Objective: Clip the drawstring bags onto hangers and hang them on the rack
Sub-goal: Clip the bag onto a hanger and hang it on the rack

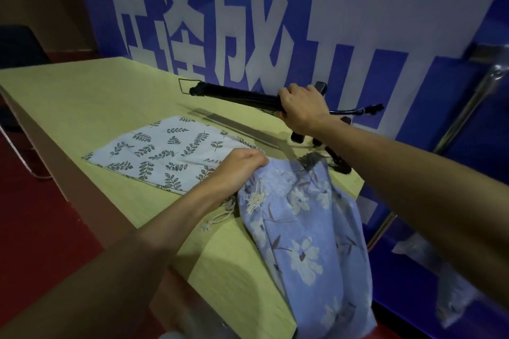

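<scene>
A blue drawstring bag with pale flowers hangs over the near right edge of the table. My left hand pinches its gathered top. A white bag printed with dark leaf sprigs lies flat on the table to the left. My right hand grips a black clip hanger held just above the table at the back, its wire hook pointing left. More black hangers lie under my right forearm.
The yellow-green table runs along a blue banner with large white characters. A chrome rack tube slants up at the right. A flat grey strip lies behind the white bag. Red floor lies to the left.
</scene>
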Tool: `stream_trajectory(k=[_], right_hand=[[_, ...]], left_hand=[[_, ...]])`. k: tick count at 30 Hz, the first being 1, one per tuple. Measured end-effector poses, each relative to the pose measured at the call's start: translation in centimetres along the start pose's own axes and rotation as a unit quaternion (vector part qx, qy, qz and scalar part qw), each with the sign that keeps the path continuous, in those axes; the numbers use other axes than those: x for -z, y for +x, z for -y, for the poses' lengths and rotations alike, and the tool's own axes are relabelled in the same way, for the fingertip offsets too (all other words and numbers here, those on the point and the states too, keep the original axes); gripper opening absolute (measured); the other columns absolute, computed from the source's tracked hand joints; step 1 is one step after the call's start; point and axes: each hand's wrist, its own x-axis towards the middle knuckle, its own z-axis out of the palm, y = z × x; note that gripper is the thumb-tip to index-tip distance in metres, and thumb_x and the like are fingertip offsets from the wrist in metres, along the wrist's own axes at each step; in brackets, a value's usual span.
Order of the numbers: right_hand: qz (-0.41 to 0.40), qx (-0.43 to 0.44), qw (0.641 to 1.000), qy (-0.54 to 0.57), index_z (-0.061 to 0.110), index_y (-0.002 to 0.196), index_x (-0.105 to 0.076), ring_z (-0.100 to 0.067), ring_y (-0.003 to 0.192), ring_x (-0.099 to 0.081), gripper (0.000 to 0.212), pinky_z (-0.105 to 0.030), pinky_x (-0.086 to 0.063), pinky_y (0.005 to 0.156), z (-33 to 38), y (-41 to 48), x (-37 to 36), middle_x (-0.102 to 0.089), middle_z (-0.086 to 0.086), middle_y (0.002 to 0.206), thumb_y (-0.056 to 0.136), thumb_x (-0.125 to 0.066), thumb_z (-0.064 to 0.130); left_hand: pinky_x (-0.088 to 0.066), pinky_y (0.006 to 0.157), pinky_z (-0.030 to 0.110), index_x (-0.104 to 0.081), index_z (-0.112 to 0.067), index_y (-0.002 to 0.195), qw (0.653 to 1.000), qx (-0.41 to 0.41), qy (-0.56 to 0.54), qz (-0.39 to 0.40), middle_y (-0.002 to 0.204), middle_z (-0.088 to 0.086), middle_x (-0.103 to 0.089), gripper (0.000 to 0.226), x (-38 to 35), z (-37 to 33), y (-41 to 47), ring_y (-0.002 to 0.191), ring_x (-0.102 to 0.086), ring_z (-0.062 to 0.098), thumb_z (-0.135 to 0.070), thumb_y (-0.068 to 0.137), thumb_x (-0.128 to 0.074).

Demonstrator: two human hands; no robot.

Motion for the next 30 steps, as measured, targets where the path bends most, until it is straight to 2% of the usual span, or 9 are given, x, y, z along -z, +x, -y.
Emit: stream_trajectory(k=[4,7,12,16,19,21,24,27,30], right_hand=[[-0.035,-0.016,0.999,0.003,0.009,0.122,-0.051,-0.03,0.095,-0.056,0.036,-0.04,-0.038,0.089,-0.4,-0.8,4.3,-0.057,-0.013,0.111,0.097,-0.049,0.036],[-0.028,-0.06,0.998,0.014,0.008,0.108,-0.057,-0.031,0.079,-0.053,0.035,-0.038,-0.039,0.072,-1.5,-2.3,8.5,-0.058,-0.012,0.096,0.088,-0.061,0.036],[-0.022,-0.14,0.988,0.053,0.008,0.092,-0.062,-0.029,0.069,-0.057,0.042,-0.035,-0.047,0.06,-4.0,-7.1,14.2,-0.06,-0.008,0.078,0.07,-0.076,0.041],[-0.058,-0.244,0.944,0.214,0.013,0.084,-0.059,-0.023,0.063,-0.061,0.03,-0.031,-0.047,0.05,-6.4,-11.8,17.7,-0.06,-0.001,0.068,0.069,-0.072,0.035],[-0.075,-0.263,0.888,0.369,0.012,0.093,-0.056,-0.02,0.061,-0.071,0.027,-0.038,-0.061,0.061,-8.3,-15.6,20.4,-0.068,-0.006,0.072,0.072,-0.073,0.016],[-0.048,-0.269,0.853,0.444,0.01,0.101,-0.053,-0.023,0.06,-0.069,0.034,-0.036,-0.06,0.06,-9.4,-18.1,21.7,-0.068,-0.011,0.073,0.073,-0.071,0.004],[-0.011,-0.271,0.848,0.456,0.005,0.088,-0.061,-0.016,0.046,-0.057,0.02,-0.022,-0.047,0.044,-10.9,-22.0,22.8,-0.063,-0.007,0.06,0.07,-0.068,-0.002],[-0.015,-0.298,0.84,0.454,0.008,0.069,-0.058,-0.017,0.046,-0.052,0.013,-0.02,-0.042,0.043,-12.3,-25.5,22.7,-0.057,-0.004,0.052,0.069,-0.068,-0.001],[0.022,-0.304,0.83,0.468,0.005,0.08,-0.06,-0.025,0.059,-0.061,0.017,-0.027,-0.048,0.05,-13.6,-28.3,22.1,-0.062,-0.01,0.06,0.072,-0.075,0.007]], left_hand=[[-0.032,0.058,0.03,-0.043,-0.021,0.056,1.0,-0.015,0.009,-0.003,0.054,-0.003,-0.043,0.04,-0.6,-2.3,-0.8,0.05,-0.043,0.014,-0.019,0.094,-0.052],[-0.035,0.049,0.022,-0.047,-0.016,0.064,0.999,-0.047,-0.005,0.011,0.054,-0.005,-0.046,0.034,-1.5,-5.3,-2.0,0.045,-0.044,0.008,-0.019,0.098,-0.05],[-0.037,0.066,0.031,-0.05,-0.009,0.081,0.992,-0.109,-0.022,0.063,0.078,0.013,-0.048,0.026,-4.6,-9.8,-4.4,0.07,-0.045,0.02,-0.022,0.103,-0.044],[-0.036,0.061,0.028,-0.048,-0.013,0.077,0.987,-0.149,-0.026,0.062,0.067,0.004,-0.048,0.028,-7.2,-12.4,-6.0,0.062,-0.044,0.013,-0.023,0.103,-0.043],[-0.037,0.057,0.018,-0.053,-0.017,0.077,0.977,-0.2,0.014,0.074,0.059,-0.014,-0.049,0.028,-8.9,-15.0,-7.3,0.054,-0.043,0.001,-0.028,0.102,-0.046],[-0.039,0.063,0.021,-0.057,-0.017,0.081,0.972,-0.219,0.04,0.078,0.066,-0.011,-0.053,0.025,-9.9,-16.2,-7.8,0.061,-0.046,0.003,-0.03,0.1,-0.048],[-0.043,0.071,0.031,-0.06,-0.011,0.082,0.975,-0.211,0.032,0.063,0.075,0.005,-0.057,0.031,-11.2,-17.0,-8.0,0.071,-0.052,0.014,-0.035,0.098,-0.05],[-0.048,0.077,0.039,-0.063,-0.018,0.079,0.979,-0.198,0.028,0.036,0.084,0.011,-0.063,0.027,-11.8,-17.0,-7.9,0.079,-0.057,0.022,-0.036,0.097,-0.053],[-0.046,0.076,0.035,-0.064,-0.018,0.081,0.974,-0.207,0.055,0.071,0.081,0.004,-0.062,0.025,-12.1,-17.0,-8.0,0.077,-0.055,0.016,-0.034,0.097,-0.054]])
